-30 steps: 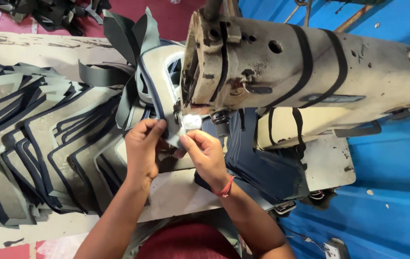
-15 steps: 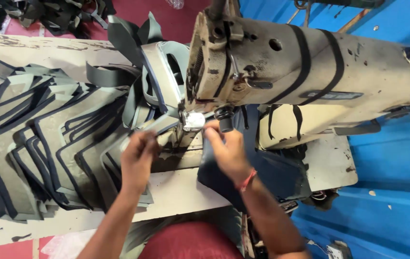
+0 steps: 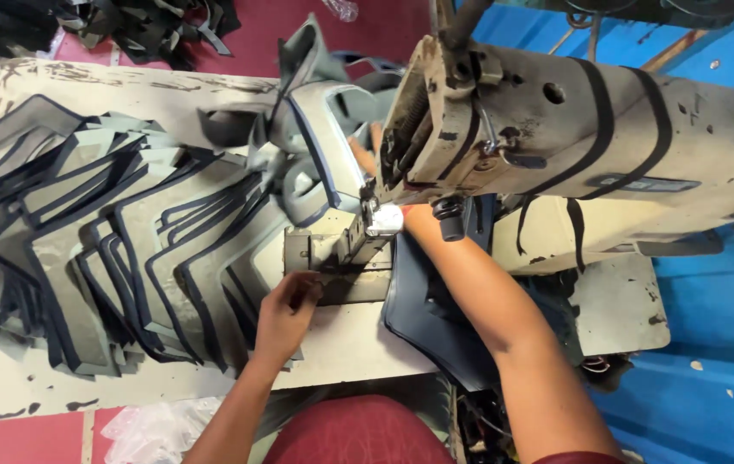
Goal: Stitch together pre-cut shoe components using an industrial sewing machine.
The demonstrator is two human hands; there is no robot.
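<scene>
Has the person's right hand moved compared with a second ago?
Yes. The right hand has gone from in front of the sewing machine head to behind it, mostly hidden now.

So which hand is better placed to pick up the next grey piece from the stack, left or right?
Probably the left hand. It rests at the edge of the grey piece stack, while the right hand reaches behind the sewing machine head, mostly hidden.
</scene>
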